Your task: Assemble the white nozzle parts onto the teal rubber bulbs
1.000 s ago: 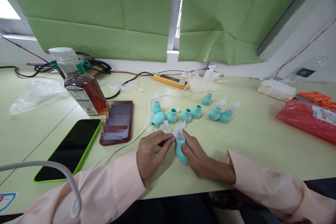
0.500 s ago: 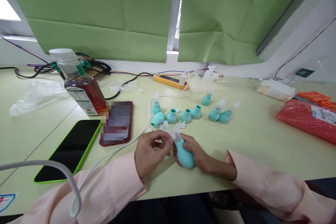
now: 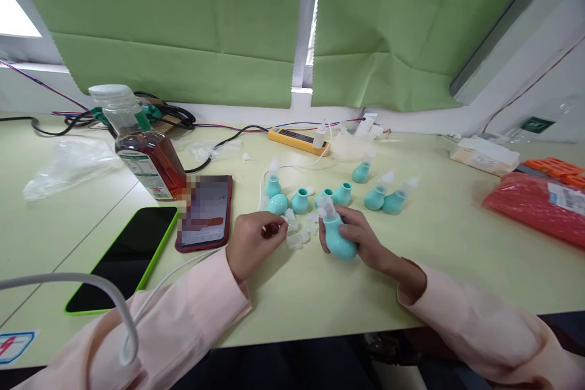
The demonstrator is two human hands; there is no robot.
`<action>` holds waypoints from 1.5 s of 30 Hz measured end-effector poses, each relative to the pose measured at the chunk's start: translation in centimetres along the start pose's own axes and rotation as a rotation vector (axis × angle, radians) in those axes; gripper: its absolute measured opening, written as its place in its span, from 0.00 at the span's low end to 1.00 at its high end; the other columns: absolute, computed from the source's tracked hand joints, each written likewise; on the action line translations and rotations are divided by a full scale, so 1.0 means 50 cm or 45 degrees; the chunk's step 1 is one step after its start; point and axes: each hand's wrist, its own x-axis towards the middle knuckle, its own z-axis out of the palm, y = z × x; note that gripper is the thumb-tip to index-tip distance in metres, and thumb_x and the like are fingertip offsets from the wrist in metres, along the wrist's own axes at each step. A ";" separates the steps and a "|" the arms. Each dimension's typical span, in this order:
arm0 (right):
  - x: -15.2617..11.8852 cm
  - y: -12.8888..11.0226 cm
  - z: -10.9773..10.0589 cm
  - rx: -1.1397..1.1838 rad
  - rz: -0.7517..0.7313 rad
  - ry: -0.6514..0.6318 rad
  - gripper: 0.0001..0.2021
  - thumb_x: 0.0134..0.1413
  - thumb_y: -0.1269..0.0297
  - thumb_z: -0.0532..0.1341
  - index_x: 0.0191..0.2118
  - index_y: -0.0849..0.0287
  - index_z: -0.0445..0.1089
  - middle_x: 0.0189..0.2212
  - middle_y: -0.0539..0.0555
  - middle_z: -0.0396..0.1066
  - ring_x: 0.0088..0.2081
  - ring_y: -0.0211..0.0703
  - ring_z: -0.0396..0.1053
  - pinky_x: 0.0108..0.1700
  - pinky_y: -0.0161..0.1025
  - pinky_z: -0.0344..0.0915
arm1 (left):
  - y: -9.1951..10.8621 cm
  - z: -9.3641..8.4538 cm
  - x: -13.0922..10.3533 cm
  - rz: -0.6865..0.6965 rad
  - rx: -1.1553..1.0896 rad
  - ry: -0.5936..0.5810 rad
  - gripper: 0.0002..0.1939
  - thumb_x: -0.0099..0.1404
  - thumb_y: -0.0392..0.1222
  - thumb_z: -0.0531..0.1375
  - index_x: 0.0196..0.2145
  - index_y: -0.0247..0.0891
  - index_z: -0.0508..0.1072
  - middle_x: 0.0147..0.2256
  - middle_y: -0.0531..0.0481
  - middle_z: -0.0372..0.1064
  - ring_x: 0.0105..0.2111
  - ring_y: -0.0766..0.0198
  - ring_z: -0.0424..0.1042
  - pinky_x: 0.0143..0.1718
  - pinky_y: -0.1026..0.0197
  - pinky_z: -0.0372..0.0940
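Observation:
My right hand (image 3: pixel 359 234) is wrapped round a teal nasal aspirator bulb (image 3: pixel 340 241), tilted with its neck up and to the left. A clear plastic collar (image 3: pixel 326 208) sits on that neck. My left hand (image 3: pixel 256 241) is closed in a pinch at the edge of a small pile of clear plastic parts (image 3: pixel 299 239). Its fingertips reach a whitish nozzle tip (image 3: pixel 290 218); whether they grip it is hidden. Just behind are open-necked teal bulbs (image 3: pixel 300 201), and one bulb (image 3: pixel 277 203) lies on its side.
Teal bulbs with clear tips (image 3: pixel 375 197) stand behind my right hand, another (image 3: pixel 273 186) behind the left. A maroon-cased phone (image 3: pixel 205 213), a green-cased phone (image 3: pixel 123 259) and a bottle (image 3: pixel 148 161) are at left. White cable (image 3: pixel 183 269) crosses my left forearm. A red package (image 3: pixel 532 201) lies right.
My right hand has moved the bulb up and to the right, away from my left hand. My left hand has left the bulb's neck and shifted slightly left to the clear parts.

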 end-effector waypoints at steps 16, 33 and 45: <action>-0.021 -0.009 0.044 -1.135 -0.112 -0.185 0.06 0.47 0.64 0.53 0.26 0.61 0.61 0.21 0.49 0.62 0.24 0.34 0.57 0.28 0.33 0.55 | 0.020 0.003 -0.034 0.349 0.310 -0.103 0.12 0.62 0.42 0.46 0.30 0.35 0.67 0.23 0.51 0.64 0.24 0.67 0.63 0.27 0.65 0.58; -0.039 -0.028 0.048 -1.080 -0.336 -0.538 0.08 0.53 0.62 0.48 0.32 0.59 0.59 0.23 0.50 0.61 0.24 0.36 0.56 0.29 0.34 0.54 | 0.025 0.007 -0.012 -0.649 -1.172 -0.681 0.22 0.57 0.51 0.47 0.11 0.37 0.51 0.07 0.61 0.38 0.09 0.75 0.39 0.12 0.69 0.35; 0.006 -0.048 -0.114 -1.302 -0.217 -0.148 0.03 0.44 0.68 0.56 0.27 0.58 0.66 0.22 0.50 0.68 0.25 0.37 0.64 0.29 0.34 0.60 | 0.001 0.013 -0.022 0.111 0.222 -0.298 0.11 0.51 0.46 0.58 0.27 0.36 0.65 0.19 0.57 0.58 0.19 0.72 0.55 0.21 0.69 0.54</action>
